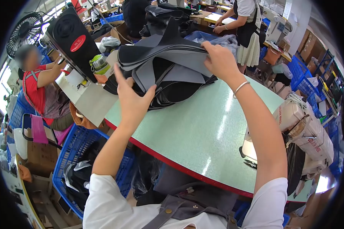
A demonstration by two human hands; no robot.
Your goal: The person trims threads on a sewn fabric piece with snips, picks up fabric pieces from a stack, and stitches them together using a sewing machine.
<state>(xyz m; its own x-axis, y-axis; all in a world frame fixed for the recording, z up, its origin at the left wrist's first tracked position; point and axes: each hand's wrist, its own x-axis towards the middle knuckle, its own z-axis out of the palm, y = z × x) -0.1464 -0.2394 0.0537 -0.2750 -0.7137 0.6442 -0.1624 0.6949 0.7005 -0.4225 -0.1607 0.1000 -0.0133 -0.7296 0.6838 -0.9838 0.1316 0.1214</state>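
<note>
A thick stack of black and grey cut pieces [164, 65] lies at the far side of the pale green table [187, 126]. My right hand [221, 61] pinches the right edge of the upper pieces, thumb and fingers closed on them. At the left front of the stack my left hand [133, 93] is spread, thumb apart from the fingers, with nothing held. Its fingertips are beside the stack's left edge; whether they touch it I cannot tell.
A sewing machine [304, 129] stands at the table's right, with small scissors [250, 164] beside it. A blue basket [65, 152] holds dark pieces below left. A co-worker in red [38, 84] sits left; another person [246, 23] stands beyond. A green-lidded container [99, 63] is near the speaker [70, 42].
</note>
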